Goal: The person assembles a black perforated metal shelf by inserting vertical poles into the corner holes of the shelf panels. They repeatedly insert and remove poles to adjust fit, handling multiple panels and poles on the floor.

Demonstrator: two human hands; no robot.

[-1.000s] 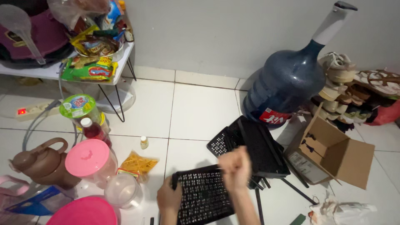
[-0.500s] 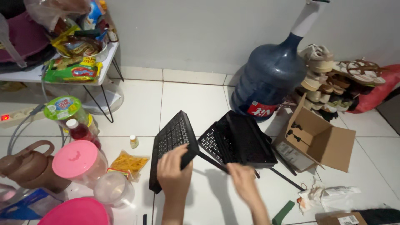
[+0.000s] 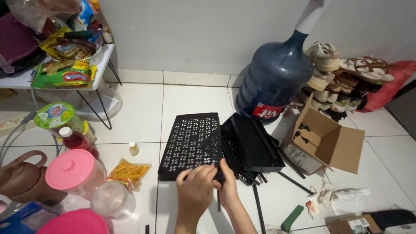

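A black perforated plastic panel [image 3: 192, 142] lies flat on the white tiled floor. My left hand [image 3: 196, 188] rests on its near edge with the fingers curled over it. Beside it, my right hand [image 3: 227, 184] grips the panel's near right corner. A stack of similar black panels [image 3: 252, 146] lies just to the right, touching the first panel, with thin black rods [image 3: 256, 207] sticking out beneath it.
A big blue water jug [image 3: 275, 82] stands at the back. To the right are an open cardboard box [image 3: 326, 141] and a pile of shoes [image 3: 346, 78]. On the left stand a pink-lidded container [image 3: 73, 171], bottles, a brown kettle [image 3: 24, 180] and a snack-laden table [image 3: 56, 76].
The panel my left hand held tilted up half a second ago now lies flat on the floor. Both hands have come together at its near edge. The camera shifted slightly right.
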